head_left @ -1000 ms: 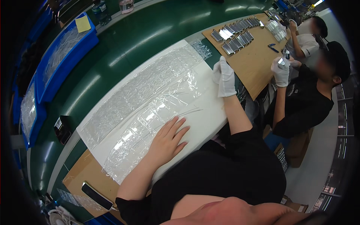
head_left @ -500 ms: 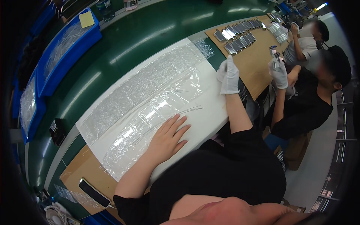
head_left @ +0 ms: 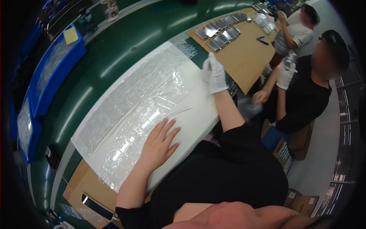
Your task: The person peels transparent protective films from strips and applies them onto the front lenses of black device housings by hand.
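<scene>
Green surface [head_left: 152, 40], white board [head_left: 198, 108]: clear plastic [head_left: 118, 114] looks mostly laid out, few strands [head_left: 181, 111] loose, my left grip [head_left: 158, 144] spread, gloved right grip [head_left: 215, 75] bunched, can't tell if it's pinching anything.

The person's bare left hand [head_left: 162, 143] lies spread over a white board [head_left: 200, 105], beside crinkled clear plastic [head_left: 129, 95]. The gloved right hand [head_left: 214, 74], fingers bunched, is near a cardboard sheet [head_left: 248, 57] bearing rowed metallic pieces [head_left: 219, 32].
</scene>
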Motion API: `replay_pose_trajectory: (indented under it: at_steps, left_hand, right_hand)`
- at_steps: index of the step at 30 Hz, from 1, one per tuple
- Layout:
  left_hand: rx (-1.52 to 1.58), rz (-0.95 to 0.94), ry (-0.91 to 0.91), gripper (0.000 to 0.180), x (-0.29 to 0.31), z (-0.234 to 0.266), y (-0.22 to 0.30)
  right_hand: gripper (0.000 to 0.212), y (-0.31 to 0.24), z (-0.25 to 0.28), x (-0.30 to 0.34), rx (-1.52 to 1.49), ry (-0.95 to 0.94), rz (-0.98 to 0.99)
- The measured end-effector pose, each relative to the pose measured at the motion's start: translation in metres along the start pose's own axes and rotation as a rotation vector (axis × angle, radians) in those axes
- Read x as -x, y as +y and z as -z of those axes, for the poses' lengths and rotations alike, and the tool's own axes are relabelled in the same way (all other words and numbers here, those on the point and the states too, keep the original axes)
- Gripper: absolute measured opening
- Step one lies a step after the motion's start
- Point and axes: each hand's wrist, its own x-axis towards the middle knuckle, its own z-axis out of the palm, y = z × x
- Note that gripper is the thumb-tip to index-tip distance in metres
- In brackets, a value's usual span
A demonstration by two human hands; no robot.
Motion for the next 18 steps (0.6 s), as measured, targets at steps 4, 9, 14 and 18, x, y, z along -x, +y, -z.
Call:
replay_pose_trajectory:
  at_steps: [4, 9, 14, 18]
  left_hand:
    - [-0.020, -0.047, 0.025, 0.050, -0.015, 0.000, 0.001]
    - [-0.007, -0.036, -0.007, 0.050, -0.006, 0.001, -0.001]
    - [-0.008, -0.009, -0.021, 0.051, -0.007, -0.002, 0.005]
    - [-0.015, -0.001, -0.036, 0.051, -0.008, -0.001, 0.005]
  right_hand:
    - [0.050, 0.003, -0.004, -0.001, 0.248, -0.032, 0.205]
    - [0.047, -0.012, -0.014, 0.018, 0.445, -0.074, 0.107]
    - [0.044, -0.011, -0.017, 0.019, 0.492, -0.110, 0.165]
    - [0.043, -0.011, -0.014, 0.016, 0.459, -0.139, 0.148]
